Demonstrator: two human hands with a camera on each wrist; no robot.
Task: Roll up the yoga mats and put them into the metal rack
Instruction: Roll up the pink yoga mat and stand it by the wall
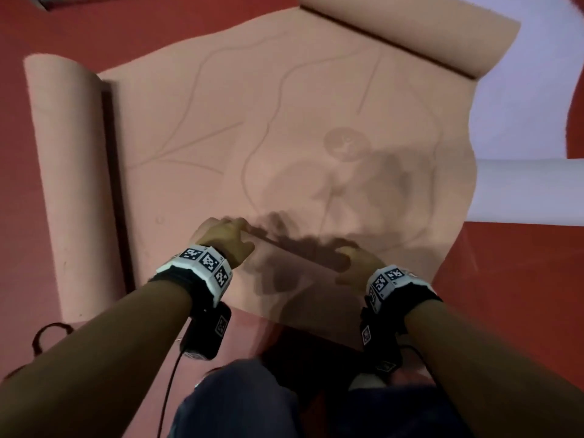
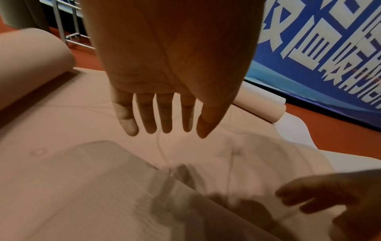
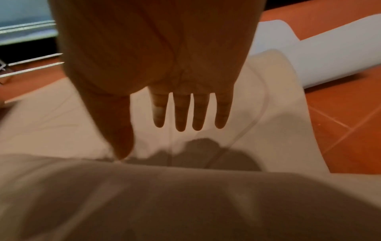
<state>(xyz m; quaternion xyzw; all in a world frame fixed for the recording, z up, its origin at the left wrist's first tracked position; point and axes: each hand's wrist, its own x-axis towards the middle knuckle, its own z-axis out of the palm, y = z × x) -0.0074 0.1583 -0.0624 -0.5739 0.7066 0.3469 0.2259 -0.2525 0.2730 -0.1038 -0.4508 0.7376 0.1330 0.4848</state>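
Rolling the near end of the pink mat (image 1: 284, 128) is where it can go crooked, I think: if one hand pushes ahead of the other, the roll (image 1: 294, 263) will cone out to one side and end up too loose or too wide for the rack (image 2: 68, 24). The mat's springiness is the other worry; with only flat fingers on it, the small roll could uncurl the moment I lift off.

The mat lies on the red floor (image 1: 493, 279) straight in front of my knees. Its long axis runs away from me, skewed a little to the right, and the far end (image 1: 410, 36) is curled up into a roll of its own. The roll I am making lies across that axis, from my left hand (image 1: 224, 238) to my right hand (image 1: 350, 263), with its right end slightly nearer to me.

Both hands are apart and spread, fingers straight, on or just over the roll; neither is clamped round anything, and the wrist views do not show for certain whether the palms press on it. Another pink roll (image 1: 66, 172) lies along the mat's left edge, a pale mat (image 1: 521, 191) lies to the right, and the rack's bars stand beyond on the left.
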